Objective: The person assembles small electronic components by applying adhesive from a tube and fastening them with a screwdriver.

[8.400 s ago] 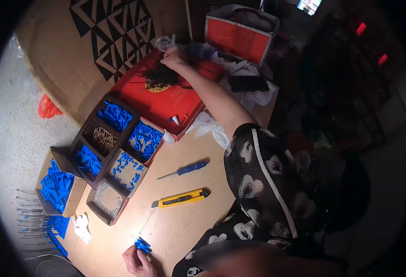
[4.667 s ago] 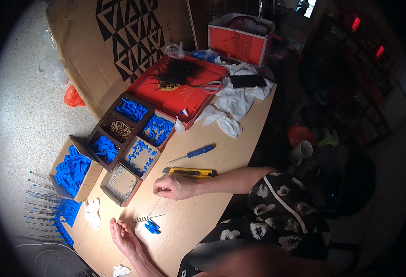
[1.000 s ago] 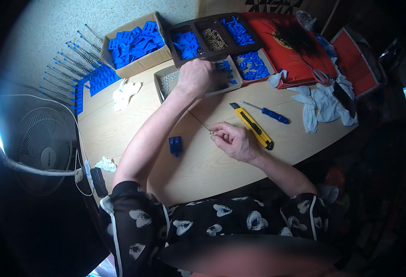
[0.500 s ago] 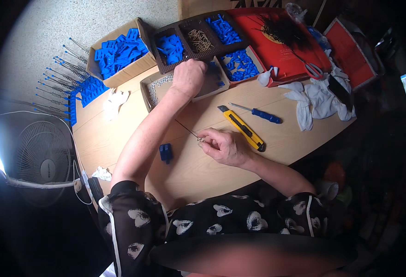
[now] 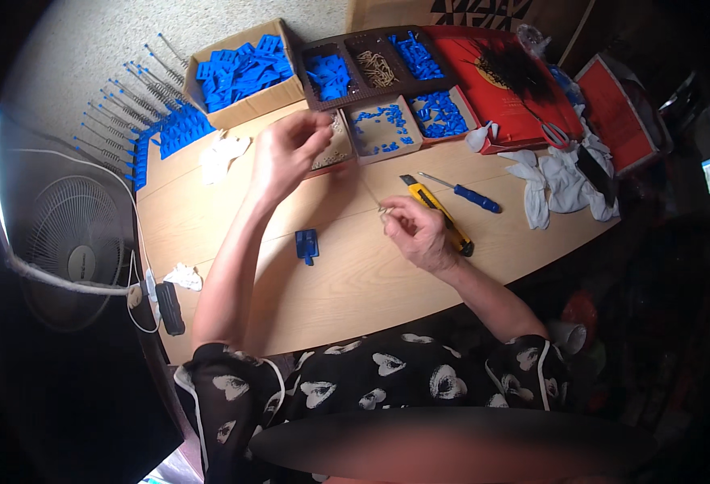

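My right hand (image 5: 421,235) pinches a thin metal wire (image 5: 371,192) near the middle of the table; the wire points up and left, and its near end is bent by the fingertips. Raised at the near edge of the shallow trays, my left hand (image 5: 290,153) has its fingers curled together and slightly blurred; I cannot make out what is in them. Below it a blue plastic piece (image 5: 306,244) with a short stem lies on the wood. The tray of small pale beads (image 5: 337,143) is partly behind my left hand. Beside it stands a tray of small blue caps (image 5: 386,129).
A cardboard box (image 5: 242,73) holds blue plastic parts, left of a dark divided tray (image 5: 375,71). Finished-looking blue pieces with springs (image 5: 141,101) line the left edge. A yellow utility knife (image 5: 444,214), a screwdriver (image 5: 472,195), scissors (image 5: 555,135) and white gloves (image 5: 561,185) lie right.
My left hand has lifted away from the tray of blue caps, moving left and nearer. My right hand keeps its pinch on the wire. The whole view has shifted a little.
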